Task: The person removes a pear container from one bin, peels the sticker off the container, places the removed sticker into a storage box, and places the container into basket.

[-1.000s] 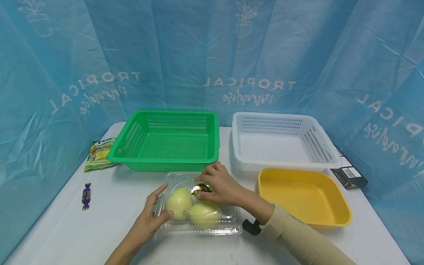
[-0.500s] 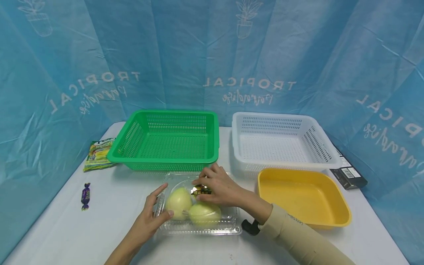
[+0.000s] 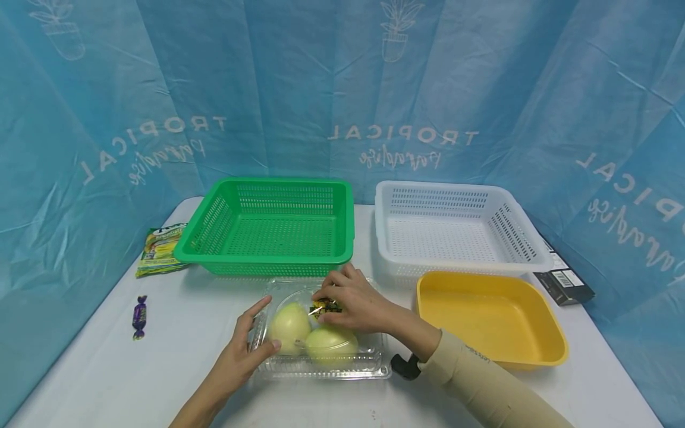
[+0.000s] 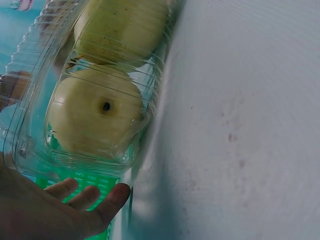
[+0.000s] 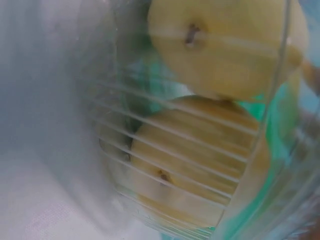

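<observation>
In the head view, a clear plastic clamshell box [image 3: 369, 356] holds round pale yellow-green fruits [image 3: 289, 328] under its lid. My right hand [image 3: 358, 302] is over the box, thumb and fingertips curled at opposite edges of a small shiny gold-and-black label [image 3: 323, 308]. The hand covers part of the label. My left hand [image 3: 243, 351] lies at the box's left side, fingers spread and thumb tip at its edge. In the left wrist view the left hand [image 4: 65, 210] has loose fingers below the box. The right wrist view shows two fruits [image 5: 195, 165] through the ribbed plastic, blurred.
Behind the box stand a green basket [image 3: 267, 258] and a white basket [image 3: 465, 264]. A yellow basin [image 3: 487, 315] is to the right, near a black box [image 3: 567, 288]. At left lie a yellow-green packet [image 3: 159, 249] and a purple wrapped candy [image 3: 139, 318].
The right fingertips shift slightly on the label, and its shine turns from bright gold to darker with yellow patches. The left hand and the box stay in place.
</observation>
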Available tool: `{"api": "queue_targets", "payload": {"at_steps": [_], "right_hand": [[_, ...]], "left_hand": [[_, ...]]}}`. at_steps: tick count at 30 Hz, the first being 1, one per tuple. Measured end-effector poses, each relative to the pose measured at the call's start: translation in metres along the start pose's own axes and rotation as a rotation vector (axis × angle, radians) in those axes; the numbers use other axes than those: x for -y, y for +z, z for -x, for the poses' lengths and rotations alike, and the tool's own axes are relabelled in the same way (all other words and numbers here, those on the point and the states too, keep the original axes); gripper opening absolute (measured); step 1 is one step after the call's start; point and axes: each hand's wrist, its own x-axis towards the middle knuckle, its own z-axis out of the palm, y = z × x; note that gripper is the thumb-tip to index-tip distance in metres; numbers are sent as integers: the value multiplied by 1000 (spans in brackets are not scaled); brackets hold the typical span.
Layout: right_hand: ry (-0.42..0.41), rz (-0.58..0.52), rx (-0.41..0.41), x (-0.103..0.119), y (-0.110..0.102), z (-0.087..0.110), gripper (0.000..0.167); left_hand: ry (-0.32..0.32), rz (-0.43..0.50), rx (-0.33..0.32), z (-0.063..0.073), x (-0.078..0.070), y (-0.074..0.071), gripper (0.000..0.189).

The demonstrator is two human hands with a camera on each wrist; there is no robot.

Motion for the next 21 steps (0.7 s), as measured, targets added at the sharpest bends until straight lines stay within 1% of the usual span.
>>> {"api": "queue_targets", "payload": {"at_steps": [10,13,21], "right_hand": [[46,-71,16,-1,-1,0,38],[54,-75,19,-1,-2,0,38],[56,-76,-3,0,-2,0,39]], "left_hand": [[-8,-6,6,0,0,0,75],[-9,-4,4,0,-1,0,75],[14,16,-4,0,0,1,74]]}}
